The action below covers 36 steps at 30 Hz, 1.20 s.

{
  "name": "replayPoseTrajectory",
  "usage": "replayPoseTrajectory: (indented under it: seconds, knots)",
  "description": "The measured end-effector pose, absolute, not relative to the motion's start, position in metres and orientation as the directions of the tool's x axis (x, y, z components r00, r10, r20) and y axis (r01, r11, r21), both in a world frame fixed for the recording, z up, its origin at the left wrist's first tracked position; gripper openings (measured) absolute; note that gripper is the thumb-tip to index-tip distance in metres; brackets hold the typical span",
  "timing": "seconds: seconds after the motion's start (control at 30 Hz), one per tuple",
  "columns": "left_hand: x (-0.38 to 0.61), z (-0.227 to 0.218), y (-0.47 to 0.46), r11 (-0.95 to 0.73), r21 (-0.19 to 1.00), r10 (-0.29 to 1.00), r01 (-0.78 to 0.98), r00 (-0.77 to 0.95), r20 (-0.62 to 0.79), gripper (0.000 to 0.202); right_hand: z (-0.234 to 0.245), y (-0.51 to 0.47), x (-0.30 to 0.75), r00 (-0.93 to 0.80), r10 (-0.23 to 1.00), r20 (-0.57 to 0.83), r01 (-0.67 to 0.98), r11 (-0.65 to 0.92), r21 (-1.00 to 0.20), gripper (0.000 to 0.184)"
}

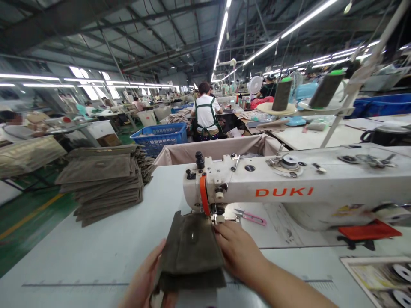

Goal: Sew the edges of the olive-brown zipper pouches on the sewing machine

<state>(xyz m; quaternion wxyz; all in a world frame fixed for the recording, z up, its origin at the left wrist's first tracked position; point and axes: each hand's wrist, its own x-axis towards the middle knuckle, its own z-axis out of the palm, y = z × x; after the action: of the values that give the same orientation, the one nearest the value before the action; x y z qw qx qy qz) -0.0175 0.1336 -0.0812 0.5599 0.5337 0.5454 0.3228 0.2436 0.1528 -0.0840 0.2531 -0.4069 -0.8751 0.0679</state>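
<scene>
A dark olive fabric piece (192,246), folded in layers and with a small shiny slot in its middle, lies under the head of a white sewing machine (237,179). Its upper right edge reaches the presser foot (218,219). My left hand (146,273) grips the piece along its left side, thumb along the edge and some fingers hidden underneath. Close to the presser foot, my right hand (237,248) holds the right edge with bent fingers; the fingertips are partly hidden. Pink-handled thread snips (253,217) rest on the machine bed behind my right hand.
A tall stack of similar fabric pieces (102,184) stands at the table's left. Behind the machine are a fabric-lined bin (212,149) and a blue crate (160,137). Thread cones (282,95) stand at the upper right, a bobbin tray (382,278) at the lower right. A co-worker (206,111) sits ahead.
</scene>
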Motion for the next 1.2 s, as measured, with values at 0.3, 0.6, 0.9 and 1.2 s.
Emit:
replayPoseTrajectory:
  seconds: [0.3,0.6,0.9,1.2]
  knots:
    - [-0.019,-0.041,0.098,-0.703,0.195,0.690,0.683,0.590,0.419,0.048,-0.103,0.092,0.228,-0.591,0.640,0.490,0.613,0.752,-0.243,0.010]
    - [0.025,-0.083,0.090,-0.841,0.246,0.541,0.482,0.734,0.411,0.029,-0.113,0.052,0.233,-0.405,0.671,0.621,0.569,0.717,-0.403,0.022]
    - [0.024,-0.082,0.081,-0.732,0.453,0.669,0.509,0.664,0.334,0.024,-0.104,0.045,0.238,-0.413,0.720,0.557,0.550,0.685,-0.478,0.020]
    - [0.022,-0.077,0.082,-0.803,0.384,0.583,0.455,0.732,0.352,0.024,-0.104,0.048,0.240,-0.424,0.685,0.592,0.564,0.712,-0.419,0.024]
